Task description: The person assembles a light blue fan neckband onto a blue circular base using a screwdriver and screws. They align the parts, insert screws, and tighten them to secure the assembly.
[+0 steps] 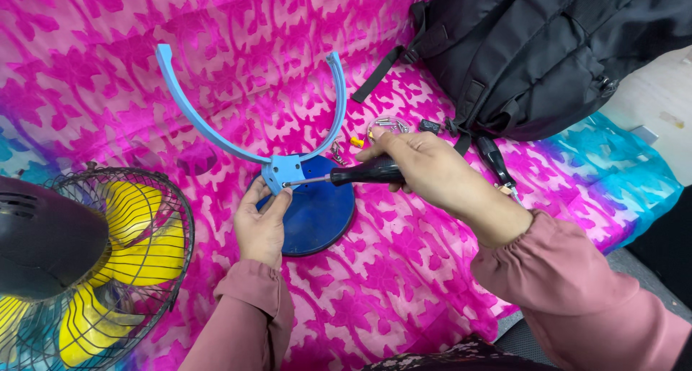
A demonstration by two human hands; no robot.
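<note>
Blue round base (317, 216) lies on the pink cloth (404, 270), partly hidden behind my left hand (263, 223). I cannot make out the screw at the screwdriver (360, 175) tip. Right hand (425, 165) grip is clenched around the black handle; left fingers pinch the light-blue bracket (282, 173). Fan (86, 263) is cut off at left.

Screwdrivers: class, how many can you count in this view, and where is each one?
2. One black-handled screwdriver is in the right hand, its tip at the light blue bracket; another screwdriver lies beside the black backpack. More may be hidden.
</note>
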